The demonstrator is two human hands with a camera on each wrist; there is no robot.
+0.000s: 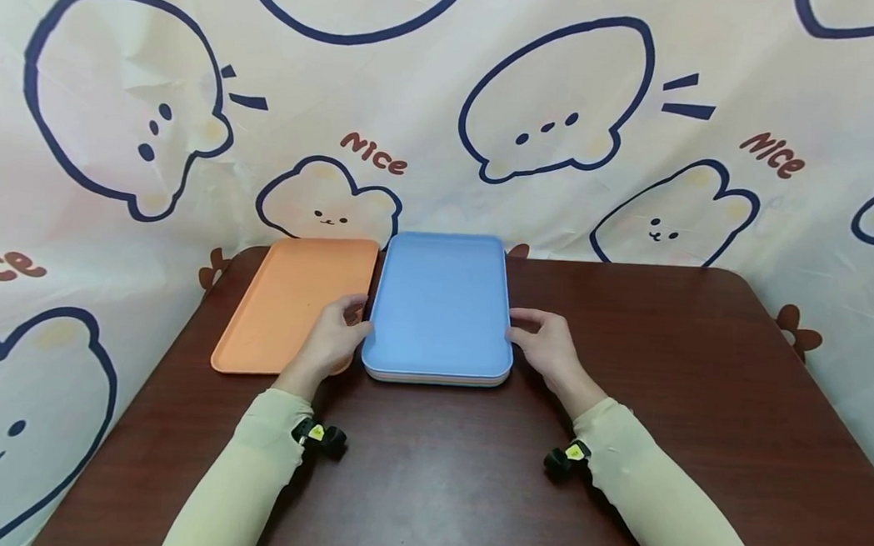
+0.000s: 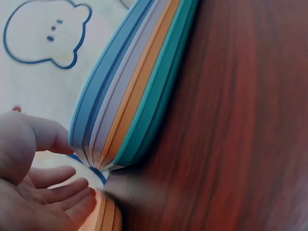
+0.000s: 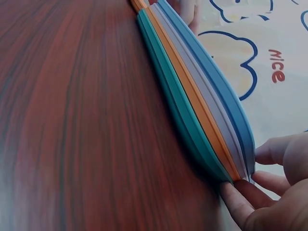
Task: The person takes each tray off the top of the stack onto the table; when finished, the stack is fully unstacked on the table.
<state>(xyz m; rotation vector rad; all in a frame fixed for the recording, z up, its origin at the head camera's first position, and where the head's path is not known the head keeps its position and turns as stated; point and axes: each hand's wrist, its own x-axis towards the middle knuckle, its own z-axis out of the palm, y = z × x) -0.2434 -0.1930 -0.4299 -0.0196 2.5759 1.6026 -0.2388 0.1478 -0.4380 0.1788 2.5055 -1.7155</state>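
A stack of rectangular trays sits mid-table, with a blue tray [image 1: 441,307] on top. Below it, the left wrist view shows a pale lilac tray [image 2: 120,82], an orange tray [image 2: 139,82] and a teal tray [image 2: 156,103] at the bottom. My left hand [image 1: 334,333] is at the stack's left side, its thumb touching the blue rim and its other fingers loose over a separate orange tray [image 1: 284,314]. On the right side, my right hand [image 1: 549,342] rests its fingertips against the stack's edge, from the blue rim down to the teal one.
The stack and the separate orange tray lie side by side on a dark brown wooden table [image 1: 425,464]. Behind the table hangs a pale cloth [image 1: 433,97] printed with cartoon bears. A small black camera [image 1: 332,442] is strapped to the left wrist, another [image 1: 559,462] to the right.
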